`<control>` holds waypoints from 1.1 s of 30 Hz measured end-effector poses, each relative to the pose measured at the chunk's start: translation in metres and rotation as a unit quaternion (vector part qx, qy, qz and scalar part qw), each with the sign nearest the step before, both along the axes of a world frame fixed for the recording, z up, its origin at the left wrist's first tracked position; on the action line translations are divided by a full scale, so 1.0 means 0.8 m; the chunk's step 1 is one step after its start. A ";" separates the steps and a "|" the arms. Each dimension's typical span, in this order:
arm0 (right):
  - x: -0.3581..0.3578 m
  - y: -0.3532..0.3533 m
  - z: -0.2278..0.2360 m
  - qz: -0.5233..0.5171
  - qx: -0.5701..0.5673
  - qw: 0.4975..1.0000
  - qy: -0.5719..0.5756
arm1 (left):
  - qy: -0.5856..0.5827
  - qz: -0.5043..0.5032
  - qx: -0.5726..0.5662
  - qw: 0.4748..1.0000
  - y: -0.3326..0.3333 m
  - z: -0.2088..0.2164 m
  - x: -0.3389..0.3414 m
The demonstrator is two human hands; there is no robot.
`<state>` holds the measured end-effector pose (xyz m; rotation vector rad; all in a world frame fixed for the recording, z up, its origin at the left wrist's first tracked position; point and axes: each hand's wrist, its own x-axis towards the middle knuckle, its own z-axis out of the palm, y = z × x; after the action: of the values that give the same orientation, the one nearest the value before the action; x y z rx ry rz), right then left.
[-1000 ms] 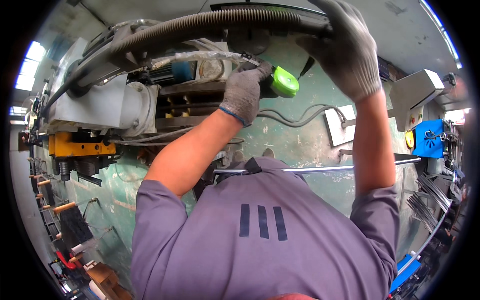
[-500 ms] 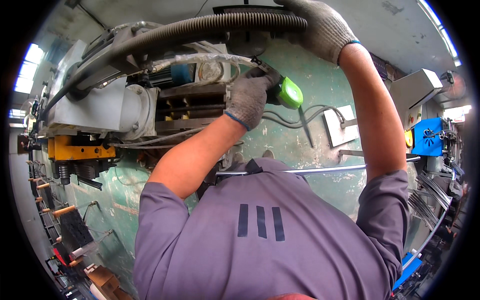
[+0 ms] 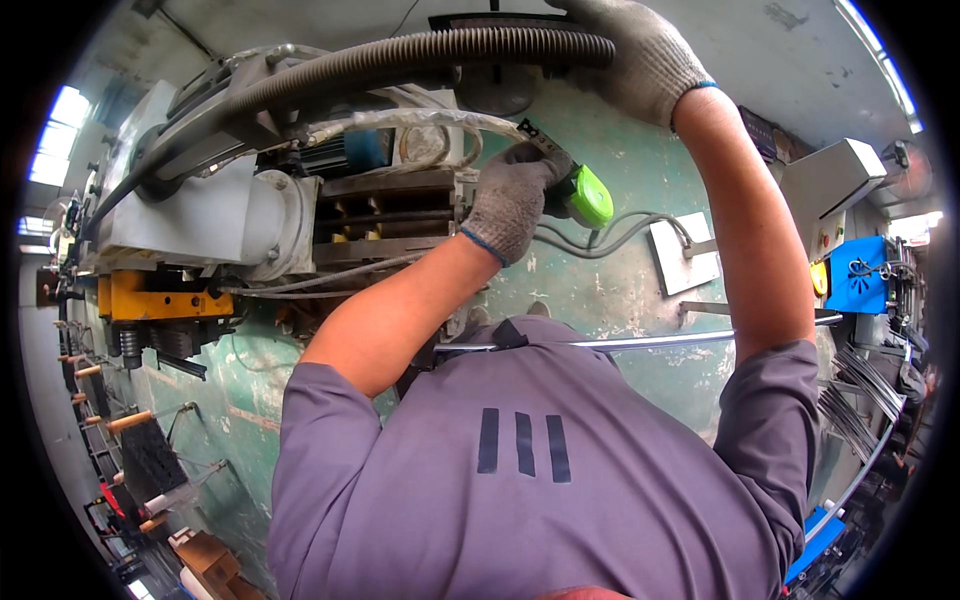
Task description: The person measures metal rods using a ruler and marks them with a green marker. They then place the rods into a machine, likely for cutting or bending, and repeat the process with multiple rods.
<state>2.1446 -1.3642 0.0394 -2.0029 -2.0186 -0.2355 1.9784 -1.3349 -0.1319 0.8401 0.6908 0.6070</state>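
Observation:
In a grey knit glove with a blue cuff, my left hand (image 3: 512,192) is closed around a green and black tape measure (image 3: 588,197). A short dark marked strip (image 3: 545,142) sticks up past the fingers. My right hand (image 3: 652,62), gloved the same way, is raised at the top, against the end of a dark ribbed hose (image 3: 440,46). Its fingers run behind the hose and out at the upper edge, so their grip is hidden. Just left of my left hand is the slotted metal bed of a machine (image 3: 385,215).
A grey machine housing (image 3: 185,225) with a yellow block (image 3: 165,298) stands left. A plastic-wrapped hose (image 3: 400,118) ends near my left hand. Grey cables (image 3: 610,245) lie on the green floor beside a white plate (image 3: 683,252). A shiny bar (image 3: 660,340) crosses before my torso.
My left hand has shifted slightly right with the tape measure, which is tilted differently. The dark strap that hung below it is out of sight. My right hand is almost unmoved.

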 end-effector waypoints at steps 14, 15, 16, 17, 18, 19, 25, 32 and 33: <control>0.021 0.046 0.036 -0.020 -0.241 0.970 0.014 | 0.016 -0.021 0.029 0.999 -0.009 0.009 -0.001; 0.031 0.051 0.029 -0.014 -0.226 0.974 0.016 | 0.016 -0.024 0.033 0.999 -0.010 0.010 0.000; 0.044 0.054 0.020 -0.009 -0.212 0.977 0.018 | 0.017 -0.028 0.037 0.999 -0.010 0.012 0.001; 0.039 0.055 0.023 0.001 -0.198 0.980 0.018 | 0.015 -0.024 0.031 0.999 -0.010 0.014 0.000; 0.035 0.049 0.024 -0.010 -0.172 0.985 0.008 | 0.014 -0.021 0.024 0.999 -0.010 0.017 -0.001; 0.029 0.035 0.025 -0.022 -0.146 0.989 -0.002 | 0.013 -0.018 0.018 1.000 -0.009 0.020 -0.001; 0.011 0.014 0.011 -0.016 -0.086 0.995 -0.056 | 0.005 -0.007 0.008 1.000 -0.001 0.010 -0.002; 0.001 0.013 0.035 -0.019 -0.132 0.991 -0.024 | 0.012 -0.007 0.001 1.000 -0.003 -0.002 0.002; 0.001 0.016 0.038 -0.030 -0.157 0.987 -0.011 | 0.010 -0.006 -0.001 1.000 -0.003 -0.002 0.002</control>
<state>2.1455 -1.3515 0.0696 -2.2565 -2.1193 0.0522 1.9802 -1.3376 -0.1334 0.8491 0.7044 0.5873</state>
